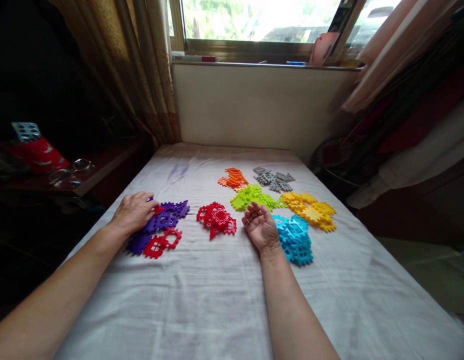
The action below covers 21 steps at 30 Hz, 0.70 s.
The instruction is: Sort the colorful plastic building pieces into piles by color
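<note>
My left hand [135, 212] reaches over a pile of purple toothed plastic building pieces [165, 220]. Its fingers are closed on a small red building piece [157, 209], only partly visible at the fingertips. Two more red pieces [155, 246] lie at the near side of the purple pile. Palm up, my right hand [261, 228] rests with loosely curled fingers and nothing in it. Between the hands is a pile of red pieces [220, 217]. Light blue pieces [295, 239] lie just right of my right hand, and lime green ones [252, 196] just beyond it.
Yellow [310, 212], orange [234, 178] and grey pieces [273, 179] form separate piles on the pale bedsheet [202, 310]. A dark side table [100, 172] holding glasses [63, 175] stands at the left. Beyond the bed are a low wall and a window; clothes hang at right.
</note>
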Available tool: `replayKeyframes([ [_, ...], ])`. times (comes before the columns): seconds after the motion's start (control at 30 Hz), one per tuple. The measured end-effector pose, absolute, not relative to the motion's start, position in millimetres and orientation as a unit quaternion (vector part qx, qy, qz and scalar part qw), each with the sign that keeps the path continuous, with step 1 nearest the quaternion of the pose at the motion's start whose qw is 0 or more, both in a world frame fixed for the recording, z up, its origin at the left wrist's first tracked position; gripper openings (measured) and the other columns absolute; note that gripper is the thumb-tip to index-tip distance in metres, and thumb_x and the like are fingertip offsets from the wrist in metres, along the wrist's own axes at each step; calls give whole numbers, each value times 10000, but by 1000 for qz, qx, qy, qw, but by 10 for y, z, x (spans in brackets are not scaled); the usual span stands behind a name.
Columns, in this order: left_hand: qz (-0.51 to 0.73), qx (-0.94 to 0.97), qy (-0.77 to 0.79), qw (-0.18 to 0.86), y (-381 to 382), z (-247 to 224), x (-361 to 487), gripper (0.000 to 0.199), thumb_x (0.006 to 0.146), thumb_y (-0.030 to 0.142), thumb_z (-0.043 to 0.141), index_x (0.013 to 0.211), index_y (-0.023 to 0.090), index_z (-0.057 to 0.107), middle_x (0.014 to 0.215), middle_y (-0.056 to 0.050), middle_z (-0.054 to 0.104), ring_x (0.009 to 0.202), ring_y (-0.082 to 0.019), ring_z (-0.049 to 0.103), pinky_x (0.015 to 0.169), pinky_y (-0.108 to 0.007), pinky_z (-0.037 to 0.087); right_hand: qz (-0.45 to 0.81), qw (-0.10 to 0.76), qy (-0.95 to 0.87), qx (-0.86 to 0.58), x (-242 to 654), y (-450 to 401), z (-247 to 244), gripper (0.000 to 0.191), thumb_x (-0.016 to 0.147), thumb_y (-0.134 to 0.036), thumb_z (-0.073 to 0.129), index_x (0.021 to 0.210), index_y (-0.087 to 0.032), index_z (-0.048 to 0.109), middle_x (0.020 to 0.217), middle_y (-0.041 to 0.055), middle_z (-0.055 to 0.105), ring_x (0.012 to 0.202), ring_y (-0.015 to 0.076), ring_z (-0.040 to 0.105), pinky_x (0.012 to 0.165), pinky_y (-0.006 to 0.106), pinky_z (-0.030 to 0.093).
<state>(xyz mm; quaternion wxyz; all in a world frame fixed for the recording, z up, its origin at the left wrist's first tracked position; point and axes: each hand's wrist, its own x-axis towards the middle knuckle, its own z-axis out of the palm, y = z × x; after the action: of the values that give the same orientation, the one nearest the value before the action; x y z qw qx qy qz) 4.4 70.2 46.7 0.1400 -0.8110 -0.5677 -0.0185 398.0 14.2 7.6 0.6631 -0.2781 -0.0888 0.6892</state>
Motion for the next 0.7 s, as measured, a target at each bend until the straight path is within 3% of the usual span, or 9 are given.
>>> replayKeyframes([
  [0.23,-114,-838,-520,119,610,600,527,279,852,317,494,1028,223,689,1081,-109,727,1065,-295,632,997,-482,389,688,663,-79,-284,3962,135,118,131,884,-315,611,853,-227,703,745,-24,747,636,111,682,605,245,564],
  [0.47,-201,-853,-482,-22,424,578,1451,312,876,351,544,1144,248,664,1117,-55,740,1045,-234,662,952,-395,459,683,666,-70,-291,3946,128,136,132,884,-309,608,846,-227,704,731,-22,742,631,111,680,598,238,562],
  [0.7,-199,-867,-454,-54,371,534,1890,292,881,302,564,1144,233,670,1163,-58,730,1079,-238,656,977,-406,461,687,663,-85,-285,3967,138,103,107,867,-321,640,855,-233,701,755,-27,744,652,110,683,620,240,560],
])
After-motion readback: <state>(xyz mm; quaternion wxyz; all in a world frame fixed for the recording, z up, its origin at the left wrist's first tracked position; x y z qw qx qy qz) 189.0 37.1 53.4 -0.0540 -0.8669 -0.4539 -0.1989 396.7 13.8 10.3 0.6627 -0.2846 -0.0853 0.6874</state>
